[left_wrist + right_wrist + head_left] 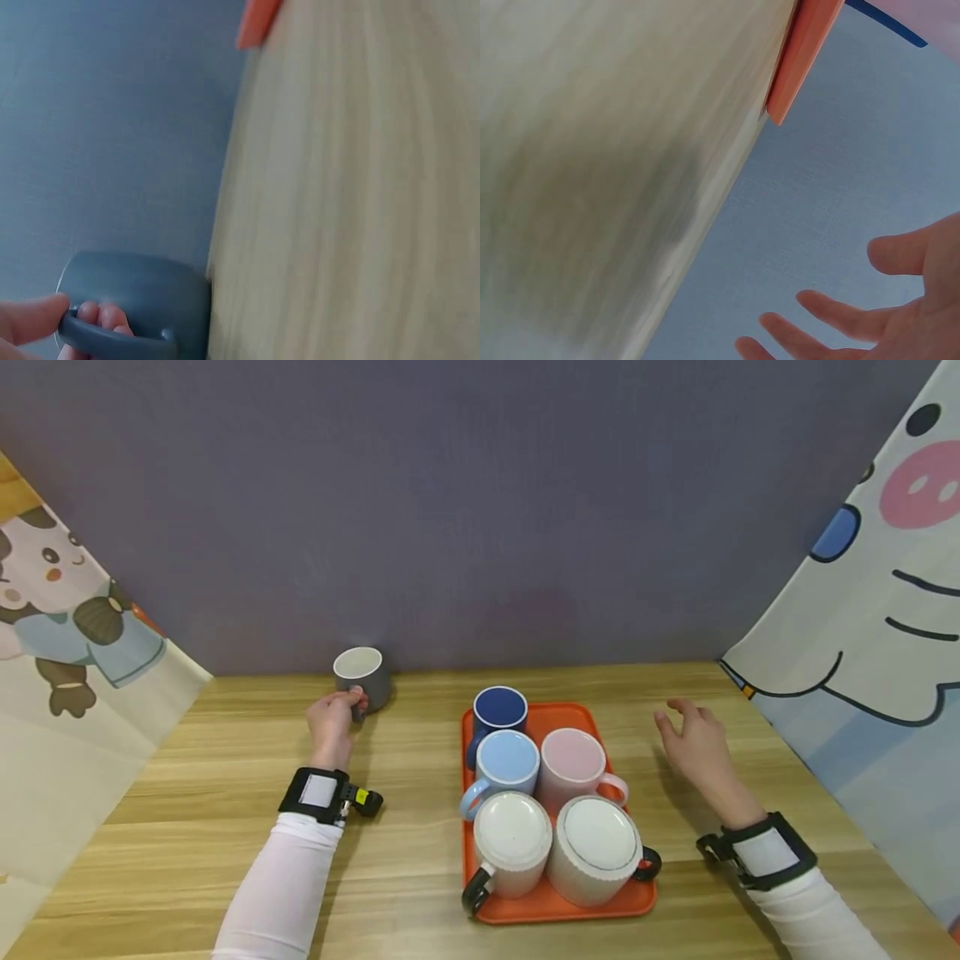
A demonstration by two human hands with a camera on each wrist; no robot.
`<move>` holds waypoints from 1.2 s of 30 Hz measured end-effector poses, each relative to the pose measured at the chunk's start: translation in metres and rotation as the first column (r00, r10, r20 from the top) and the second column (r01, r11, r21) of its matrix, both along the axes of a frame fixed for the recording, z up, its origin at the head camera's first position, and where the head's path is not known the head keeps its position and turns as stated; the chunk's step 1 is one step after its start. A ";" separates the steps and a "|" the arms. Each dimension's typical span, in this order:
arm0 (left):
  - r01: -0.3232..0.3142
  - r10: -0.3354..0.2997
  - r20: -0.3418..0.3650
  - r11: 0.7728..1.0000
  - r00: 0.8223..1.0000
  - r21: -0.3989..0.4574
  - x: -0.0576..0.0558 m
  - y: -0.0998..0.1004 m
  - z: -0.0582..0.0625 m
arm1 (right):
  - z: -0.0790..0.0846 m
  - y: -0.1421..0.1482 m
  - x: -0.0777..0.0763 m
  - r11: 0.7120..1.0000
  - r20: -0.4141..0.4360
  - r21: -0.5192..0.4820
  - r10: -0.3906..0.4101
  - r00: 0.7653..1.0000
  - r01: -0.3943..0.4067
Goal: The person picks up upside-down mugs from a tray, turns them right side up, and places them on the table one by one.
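Note:
At the back left of the table, my left hand (330,720) holds a grey mug (372,683) by its handle, fingers hooked through it and thumb on top in the left wrist view. The grey mug (142,289) is upright, its white inside showing in the head view. My right hand (697,747) hovers over the table right of the orange tray (558,910), fingers spread loosely and holding nothing. On that tray stand a dark blue mug (500,707), a light blue mug (508,758), a pink mug (573,756) and two white mugs with black handles, all apparently upside down.
A grey wall (480,527) closes off the back of the wooden table (405,827). Cartoon-printed panels (885,602) stand at both sides. The tray takes up the middle right of the tabletop, with mug handles jutting past its rim.

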State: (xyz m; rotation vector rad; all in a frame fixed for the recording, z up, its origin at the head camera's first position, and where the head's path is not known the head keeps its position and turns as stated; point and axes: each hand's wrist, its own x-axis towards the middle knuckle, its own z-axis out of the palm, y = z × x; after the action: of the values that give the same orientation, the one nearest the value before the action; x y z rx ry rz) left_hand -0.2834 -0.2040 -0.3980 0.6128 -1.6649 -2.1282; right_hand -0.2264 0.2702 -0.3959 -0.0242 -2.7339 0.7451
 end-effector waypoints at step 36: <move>-0.179 -0.002 -0.267 0.738 0.964 -0.651 0.019 0.044 0.030 | 0.020 -0.026 -0.014 0.997 -0.040 -0.034 0.066 0.997 -0.068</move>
State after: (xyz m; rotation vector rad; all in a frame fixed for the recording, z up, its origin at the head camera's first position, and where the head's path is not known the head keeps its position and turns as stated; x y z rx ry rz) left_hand -0.2646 -0.1600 -0.3680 0.1744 -2.0186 -1.3000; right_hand -0.2403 0.2438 -0.3760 0.0739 -2.6959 0.8031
